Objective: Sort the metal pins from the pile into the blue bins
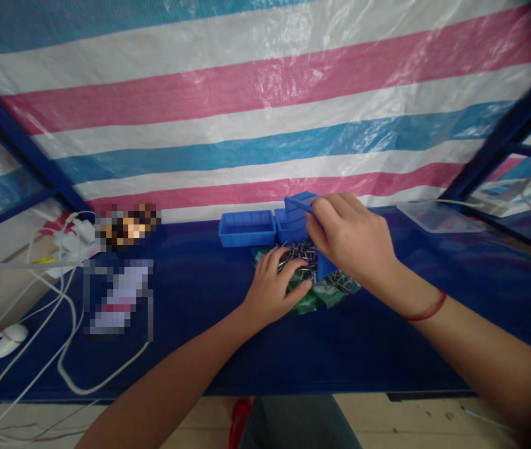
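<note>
My right hand (352, 234) is closed on the rim of a small blue plastic bin (299, 209), which it holds tipped over a heap of metal nails or screws (306, 254); which of the two I cannot tell. My left hand (275, 284) is low at the heap's left side, its fingers curved and spread, with fingertips at the metal pieces. Under the heap lies a green plastic bag (303, 305). More metal pieces (341, 280) show right of the tipped bin. Part of that bin is hidden by my right hand.
Another blue bin (247, 229) stands upright behind my left hand, with a further blue bin (280, 219) beside it, partly hidden. White cables (66, 312) and a white mouse-like device (9, 340) lie at left. A clear plastic lid or tray (440, 218) is at the back right.
</note>
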Motion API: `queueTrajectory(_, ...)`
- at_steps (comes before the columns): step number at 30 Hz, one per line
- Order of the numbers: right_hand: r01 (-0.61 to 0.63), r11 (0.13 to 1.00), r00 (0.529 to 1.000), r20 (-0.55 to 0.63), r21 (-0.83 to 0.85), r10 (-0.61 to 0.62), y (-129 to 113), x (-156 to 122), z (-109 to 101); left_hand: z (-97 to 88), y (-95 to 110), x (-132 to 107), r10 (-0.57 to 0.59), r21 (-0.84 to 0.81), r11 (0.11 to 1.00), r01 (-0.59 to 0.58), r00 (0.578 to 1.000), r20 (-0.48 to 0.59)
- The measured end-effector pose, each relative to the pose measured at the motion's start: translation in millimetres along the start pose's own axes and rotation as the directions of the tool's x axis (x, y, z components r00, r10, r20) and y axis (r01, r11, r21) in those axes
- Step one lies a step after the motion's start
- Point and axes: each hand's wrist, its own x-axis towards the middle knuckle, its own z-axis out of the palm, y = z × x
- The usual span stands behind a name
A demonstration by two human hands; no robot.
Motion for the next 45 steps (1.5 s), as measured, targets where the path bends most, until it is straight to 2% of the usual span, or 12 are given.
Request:
queueTrajectory(14,0.139,0.987,0.989,0.045,0.082,-0.143,3.6,12.7,-2.9,-2.3,-1.1,0.5,-0.018,0.025,1.000,0.016,0.997,0.069)
queueTrajectory(23,0.226,0.968,0.973,0.020,0.107,-0.229,26.9,10.3,-12.4,-4.3,5.6,2.6,-0.053,0.056,0.997,0.047,0.994,0.099)
queueTrajectory(27,0.302,0.941,0.953,-0.080,0.156,-0.292,43.0,3.9,-16.3,-8.7,14.1,5.7,-0.074,0.110,0.992,0.060,0.989,0.128)
queueTrajectory(29,0.255,0.949,0.958,-0.180,0.187,-0.222,60.1,2.6,-14.7,-14.2,17.5,8.1,-0.077,0.140,0.988,0.059,0.990,0.121)
queueTrajectory(31,0.065,0.973,0.964,-0.267,0.221,-0.004,88.2,1.4,-4.8,-21.5,16.9,12.7,-0.077,0.170,0.984,0.061,0.993,0.090)
queueTrajectory(33,-0.288,0.941,0.889,-0.315,0.179,0.332,125.7,-3.1,16.2,-29.0,10.2,21.0,-0.071,0.191,0.979,0.063,0.997,0.038)
queueTrajectory(34,-0.466,0.869,0.813,-0.307,0.169,0.495,145.5,-8.0,30.3,-32.0,4.4,26.9,-0.064,0.198,0.978,0.062,0.998,0.004)
queueTrajectory(36,-0.749,0.634,0.575,-0.285,0.192,0.767,179.8,-23.8,62.2,-35.3,-10.6,41.6,-0.040,0.217,0.975,0.050,0.998,-0.048)
queueTrajectory(38,-0.900,0.394,0.372,-0.141,0.188,0.917,198.9,-46.2,92.2,-34.6,-27.3,58.1,-0.018,0.242,0.970,0.036,0.997,-0.073)
queueTrajectory(39,-0.911,0.368,0.353,-0.109,0.188,0.929,201.6,-58.4,104.7,-32.9,-35.1,65.9,-0.010,0.254,0.967,0.023,0.998,-0.056)
queueTrajectory(42,-0.911,0.358,0.361,-0.025,0.205,0.932,191.0,-89.8,128.8,-25.4,-51.9,83.5,0.032,0.278,0.959,-0.045,0.998,0.053)
queueTrajectory(45,-0.890,0.394,0.416,0.053,0.229,0.908,176.3,-106.4,137.9,-18.4,-58.6,90.0,0.018,0.297,0.953,-0.054,0.992,0.121)
